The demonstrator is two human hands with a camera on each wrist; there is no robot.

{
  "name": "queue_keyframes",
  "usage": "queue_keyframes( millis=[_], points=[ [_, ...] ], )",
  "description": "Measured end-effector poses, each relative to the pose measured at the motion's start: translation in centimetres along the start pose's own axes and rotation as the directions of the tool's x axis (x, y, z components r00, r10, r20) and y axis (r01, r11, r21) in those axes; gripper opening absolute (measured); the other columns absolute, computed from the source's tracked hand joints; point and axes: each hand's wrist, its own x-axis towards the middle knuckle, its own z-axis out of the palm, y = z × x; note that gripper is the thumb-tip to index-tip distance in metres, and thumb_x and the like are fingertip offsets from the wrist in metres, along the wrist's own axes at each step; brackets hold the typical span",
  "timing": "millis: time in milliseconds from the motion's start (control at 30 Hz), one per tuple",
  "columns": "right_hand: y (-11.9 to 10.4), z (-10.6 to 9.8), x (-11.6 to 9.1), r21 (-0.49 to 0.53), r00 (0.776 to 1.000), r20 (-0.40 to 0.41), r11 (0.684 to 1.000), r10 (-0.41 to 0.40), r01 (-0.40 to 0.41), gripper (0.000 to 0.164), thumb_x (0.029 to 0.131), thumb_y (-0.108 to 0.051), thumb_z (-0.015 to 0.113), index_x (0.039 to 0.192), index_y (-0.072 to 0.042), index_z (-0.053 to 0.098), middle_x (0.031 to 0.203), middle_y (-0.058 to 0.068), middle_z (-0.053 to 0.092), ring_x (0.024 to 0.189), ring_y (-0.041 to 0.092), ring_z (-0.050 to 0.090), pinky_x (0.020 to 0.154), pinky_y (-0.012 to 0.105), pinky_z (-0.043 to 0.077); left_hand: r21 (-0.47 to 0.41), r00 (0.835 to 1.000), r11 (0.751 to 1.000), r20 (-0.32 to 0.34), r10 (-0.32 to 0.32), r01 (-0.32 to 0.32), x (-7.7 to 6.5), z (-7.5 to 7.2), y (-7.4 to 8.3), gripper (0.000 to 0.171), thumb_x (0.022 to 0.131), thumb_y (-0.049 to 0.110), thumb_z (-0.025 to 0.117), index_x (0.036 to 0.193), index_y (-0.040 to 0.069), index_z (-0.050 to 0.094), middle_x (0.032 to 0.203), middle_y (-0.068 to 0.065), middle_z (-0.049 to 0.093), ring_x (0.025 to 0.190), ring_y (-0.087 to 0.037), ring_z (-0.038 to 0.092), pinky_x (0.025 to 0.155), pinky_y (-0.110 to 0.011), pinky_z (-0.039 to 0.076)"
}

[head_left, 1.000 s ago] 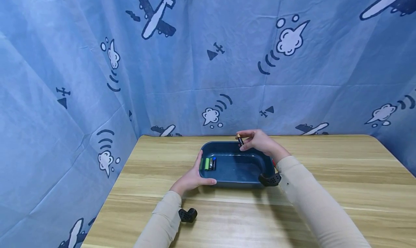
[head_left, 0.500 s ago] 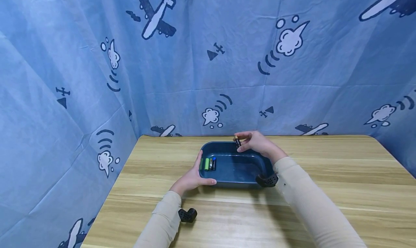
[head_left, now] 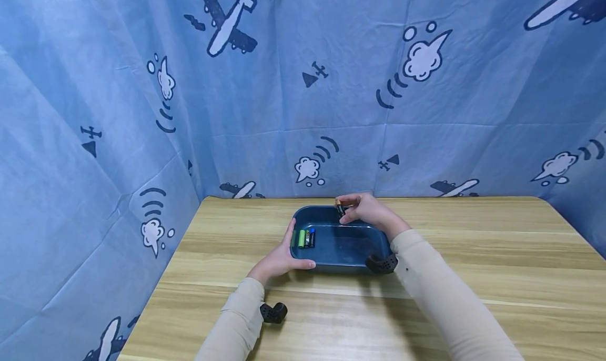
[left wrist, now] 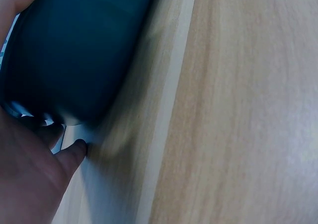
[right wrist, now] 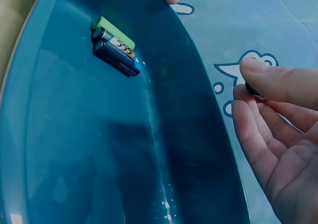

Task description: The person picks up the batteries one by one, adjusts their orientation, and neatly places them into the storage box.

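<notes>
My left hand (head_left: 280, 257) holds the left end of a dark teal plastic basin (head_left: 341, 269), its thumb along the near wall and its fingers at the left side. Above the far wall, my right hand (head_left: 371, 213) pinches a black battery (head_left: 340, 210) with a copper-coloured end. In the right wrist view, fingers hide most of that battery. Three batteries lie side by side at the basin's left end: a green one (right wrist: 115, 31), a striped one (right wrist: 117, 44) and a dark one with a blue end (right wrist: 117, 58).
The basin stands on a wood-grain table (head_left: 473, 256). A blue curtain (head_left: 265, 98) printed with planes and clouds hangs behind the table and to its left. Black wrist mounts (head_left: 273, 313) sit at both sleeves.
My right hand has moved left and slightly down along the far rim, carrying the battery. My left hand, the basin and the batteries in it have stayed put.
</notes>
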Motion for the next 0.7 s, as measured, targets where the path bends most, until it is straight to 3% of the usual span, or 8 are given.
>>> queue_keyframes(
  millis=[700],
  points=[
    [0.6, 1.6, 0.7, 0.060, 0.999, 0.006, 0.997, 0.039, -0.039, 0.061, 0.076, 0.002, 0.071, 0.133, 0.002, 0.047, 0.128, 0.020, 0.049, 0.106, 0.027, 0.051, 0.088, 0.038, 0.047, -0.013, 1.000, 1.000, 0.005, -0.015, 0.015, 0.1, 0.0, 0.0, 0.115, 0.074, 0.031, 0.079, 0.147, 0.035, -0.009, 0.152, -0.017, 0.012, 0.134, -0.039, 0.019, 0.105, -0.057, 0.018]
  ],
)
